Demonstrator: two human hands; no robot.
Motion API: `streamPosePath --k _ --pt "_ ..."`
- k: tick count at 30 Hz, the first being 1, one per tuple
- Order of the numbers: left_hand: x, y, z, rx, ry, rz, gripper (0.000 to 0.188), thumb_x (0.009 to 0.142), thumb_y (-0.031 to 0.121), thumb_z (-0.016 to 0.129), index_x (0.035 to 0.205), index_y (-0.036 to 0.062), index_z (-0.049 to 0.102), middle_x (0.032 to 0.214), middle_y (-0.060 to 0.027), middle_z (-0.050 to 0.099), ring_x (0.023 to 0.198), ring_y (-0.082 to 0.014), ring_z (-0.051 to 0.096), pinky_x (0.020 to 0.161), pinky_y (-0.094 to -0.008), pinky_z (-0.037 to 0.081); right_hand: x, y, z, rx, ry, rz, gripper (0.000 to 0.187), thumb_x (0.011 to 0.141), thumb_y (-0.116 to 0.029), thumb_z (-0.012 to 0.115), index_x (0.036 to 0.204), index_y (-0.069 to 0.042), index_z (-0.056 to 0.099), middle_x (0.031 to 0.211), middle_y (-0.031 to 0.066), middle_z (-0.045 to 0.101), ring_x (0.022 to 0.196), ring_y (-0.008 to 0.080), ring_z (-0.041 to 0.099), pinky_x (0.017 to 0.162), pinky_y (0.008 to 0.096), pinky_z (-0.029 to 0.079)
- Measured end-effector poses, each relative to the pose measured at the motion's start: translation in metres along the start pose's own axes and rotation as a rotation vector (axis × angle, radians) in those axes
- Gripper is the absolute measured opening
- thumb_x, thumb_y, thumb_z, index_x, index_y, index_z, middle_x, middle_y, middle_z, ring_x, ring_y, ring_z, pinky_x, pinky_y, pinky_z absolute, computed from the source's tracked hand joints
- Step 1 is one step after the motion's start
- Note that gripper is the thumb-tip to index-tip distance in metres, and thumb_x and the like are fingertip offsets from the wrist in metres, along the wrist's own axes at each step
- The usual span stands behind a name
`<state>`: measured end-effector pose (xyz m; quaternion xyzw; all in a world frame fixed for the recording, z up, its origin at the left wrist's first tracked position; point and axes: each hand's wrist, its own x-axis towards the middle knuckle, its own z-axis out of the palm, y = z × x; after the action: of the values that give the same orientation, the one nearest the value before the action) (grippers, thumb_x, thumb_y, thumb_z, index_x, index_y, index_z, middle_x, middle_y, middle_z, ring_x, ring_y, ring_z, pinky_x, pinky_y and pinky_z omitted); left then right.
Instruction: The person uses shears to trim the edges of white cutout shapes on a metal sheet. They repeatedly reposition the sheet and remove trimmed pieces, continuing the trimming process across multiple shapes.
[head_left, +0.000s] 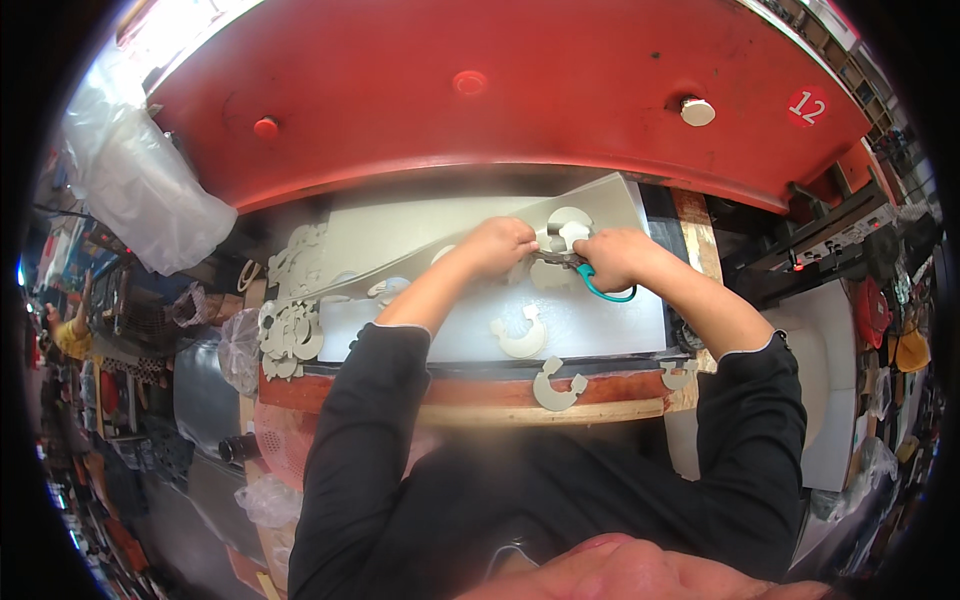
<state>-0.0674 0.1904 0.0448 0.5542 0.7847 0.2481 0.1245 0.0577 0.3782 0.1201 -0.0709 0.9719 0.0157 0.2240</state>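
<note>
Both bare forearms slant inward from black sleeves [365,400], backs of the hands upward. The right hand [620,257] has its fingers closed around the teal handle of scissors [566,260], which point left over a pale sheet [625,325] on the worktop [620,387]. The left hand [500,247] bends in beside the blade tips; whether its fingers pinch anything I cannot tell. A round red label [808,105] with white digits marks the red panel [580,100] ahead.
</note>
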Motion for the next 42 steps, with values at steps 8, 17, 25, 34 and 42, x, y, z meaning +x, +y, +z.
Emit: streamPosePath --k 8,17,25,34,42 --pt "-0.007 0.0 0.004 -0.006 0.089 -0.033 0.027 0.09 0.028 0.055 0.087 0.0037 0.065 0.086 -0.0169 0.063 0.085 -0.0352 0.059 0.079 -0.0418 0.047 -0.01 -0.018 0.007 -0.05 0.124 0.086 0.023 0.076 -0.012 0.054 0.098 -0.005 0.06 0.087 0.0162 0.068 0.086 0.0328 0.066 0.074 0.0414 0.052" --pt "-0.008 -0.004 -0.002 -0.29 0.048 -0.3 0.031 0.089 0.032 0.059 0.086 0.0023 0.064 0.077 -0.0142 0.062 0.073 -0.0266 0.058 0.07 -0.0382 0.047 -0.016 -0.025 0.003 -0.048 0.156 0.163 0.023 0.076 -0.01 0.054 0.099 -0.006 0.057 0.085 0.0151 0.068 0.084 0.0326 0.067 0.072 0.0423 0.052" --pt "-0.017 0.003 -0.015 -0.493 0.048 -0.39 0.024 0.09 0.026 0.06 0.086 0.0025 0.063 0.065 -0.0039 0.053 0.056 -0.0119 0.05 0.05 -0.0299 0.042 -0.041 -0.011 0.012 0.409 0.47 0.277 0.037 0.079 -0.029 0.067 0.103 -0.005 0.052 0.082 0.0162 0.065 0.083 0.0347 0.065 0.071 0.0442 0.05" --pt "-0.012 0.018 -0.012 -0.238 0.004 -0.24 0.027 0.089 0.029 0.059 0.087 0.0027 0.065 0.073 -0.0132 0.063 0.062 -0.0206 0.058 0.06 -0.0354 0.048 0.026 -0.085 0.09 1.913 1.039 0.275 0.032 0.082 -0.007 0.069 0.099 -0.011 0.042 0.076 0.0011 0.052 0.061 0.0139 0.057 0.053 0.0241 0.045" --pt "-0.014 0.037 -0.005 0.027 0.017 -0.073 0.025 0.088 0.031 0.059 0.09 0.0069 0.068 0.08 -0.0134 0.066 0.073 -0.0285 0.063 0.068 -0.0395 0.05 -0.025 -0.05 0.106 2.058 0.712 0.217 0.033 0.081 0.001 0.067 0.092 -0.016 0.04 0.073 -0.0006 0.052 0.053 0.0093 0.05 0.044 0.0205 0.037"
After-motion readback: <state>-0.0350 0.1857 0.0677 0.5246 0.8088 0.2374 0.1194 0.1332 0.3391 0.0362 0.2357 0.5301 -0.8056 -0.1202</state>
